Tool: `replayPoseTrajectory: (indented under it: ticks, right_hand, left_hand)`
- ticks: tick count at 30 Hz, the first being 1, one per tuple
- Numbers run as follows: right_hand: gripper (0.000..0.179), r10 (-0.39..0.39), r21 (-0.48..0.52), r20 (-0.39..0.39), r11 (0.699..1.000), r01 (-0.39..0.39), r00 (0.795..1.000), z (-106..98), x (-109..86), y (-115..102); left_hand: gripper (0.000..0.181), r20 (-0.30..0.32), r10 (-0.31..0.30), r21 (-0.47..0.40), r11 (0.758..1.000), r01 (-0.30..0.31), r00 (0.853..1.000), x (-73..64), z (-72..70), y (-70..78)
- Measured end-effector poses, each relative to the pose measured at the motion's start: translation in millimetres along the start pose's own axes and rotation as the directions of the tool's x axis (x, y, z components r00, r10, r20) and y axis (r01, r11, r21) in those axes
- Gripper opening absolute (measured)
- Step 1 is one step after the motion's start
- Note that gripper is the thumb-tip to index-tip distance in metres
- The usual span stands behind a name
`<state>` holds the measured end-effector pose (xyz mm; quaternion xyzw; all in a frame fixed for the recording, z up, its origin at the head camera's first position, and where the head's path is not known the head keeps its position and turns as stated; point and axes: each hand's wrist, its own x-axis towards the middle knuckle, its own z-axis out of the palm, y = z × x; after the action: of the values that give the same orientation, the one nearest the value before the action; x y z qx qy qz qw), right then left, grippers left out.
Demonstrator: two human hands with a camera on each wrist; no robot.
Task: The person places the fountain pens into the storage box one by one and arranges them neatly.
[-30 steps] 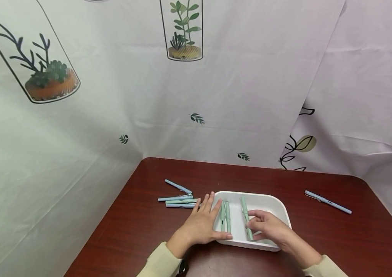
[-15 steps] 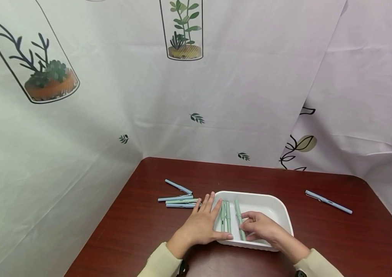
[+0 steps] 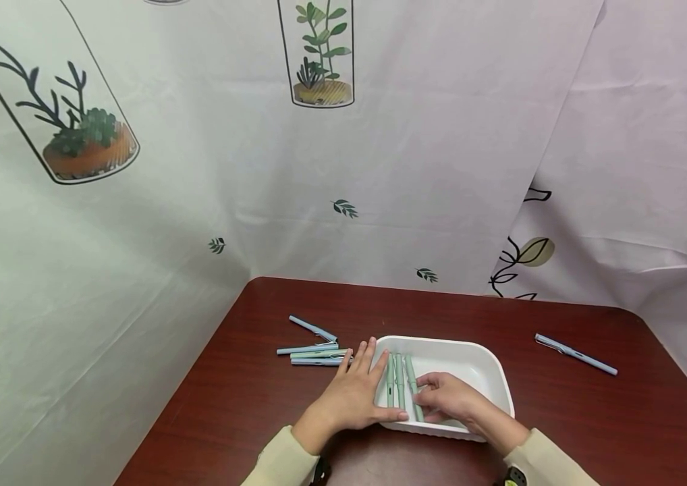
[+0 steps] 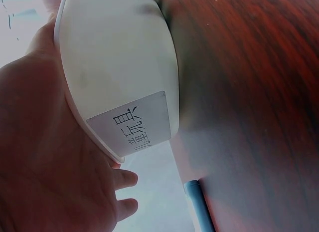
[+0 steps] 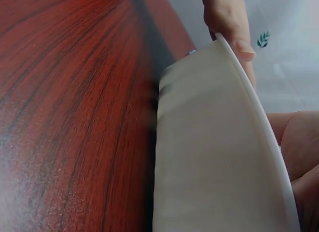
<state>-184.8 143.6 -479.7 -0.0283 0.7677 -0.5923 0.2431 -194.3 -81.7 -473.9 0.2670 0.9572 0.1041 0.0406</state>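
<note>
My left hand [image 3: 349, 398] lies spread over the left end of a white plastic tray [image 3: 459, 354], fingers straight, thumb along the front rim. Inside the tray, my right hand [image 3: 449, 398] pinches a light green pen [image 3: 411, 372] between thumb and fingers. Just left of that pen lie a second green pen [image 3: 400, 383] and a third green pen [image 3: 390, 383], side by side and lengthwise to me. The left wrist view shows the tray's outer wall [image 4: 119, 52] with a printed label [image 4: 137, 123]. In the right wrist view the tray wall hides the pens.
Left of the tray, several pens lie loosely grouped on the dark red table [image 3: 228, 405], among them a blue pen [image 3: 310, 327] and a green pen [image 3: 319, 353]. A lone blue pen [image 3: 575, 354] lies at the right. Patterned white cloth [image 3: 441, 169] hangs behind the table.
My right hand has moved left inside the tray, bringing its green pen close to the other two. My left hand has stayed at the tray's left end.
</note>
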Motion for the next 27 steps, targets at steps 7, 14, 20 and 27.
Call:
replayPoseTrajectory:
  ticks: [7,14,20,27]
  right_hand:
    - [0.044,0.003,-0.009,-0.003,1.000,-0.003,1.000,4.2,3.2,0.4]
    - [0.046,0.013,-0.067,-0.036,0.998,-0.015,0.999,8.0,4.4,-3.5]
    - [0.052,0.008,-0.137,-0.043,0.990,-0.014,0.999,7.5,4.6,-5.1]
    - [0.055,0.002,-0.203,-0.062,0.979,-0.014,0.998,6.6,1.1,-6.0]
  left_hand:
    - [0.109,0.008,-0.003,-0.016,1.000,0.003,1.000,0.0,0.7,-0.5]
    - [0.109,0.004,-0.001,-0.012,1.000,0.001,1.000,0.3,0.3,-0.3]
    - [0.109,-0.006,0.003,0.000,1.000,-0.003,1.000,0.2,-1.3,0.4]
    - [0.109,0.005,-0.003,-0.016,1.000,0.004,1.000,0.0,-1.2,0.7]
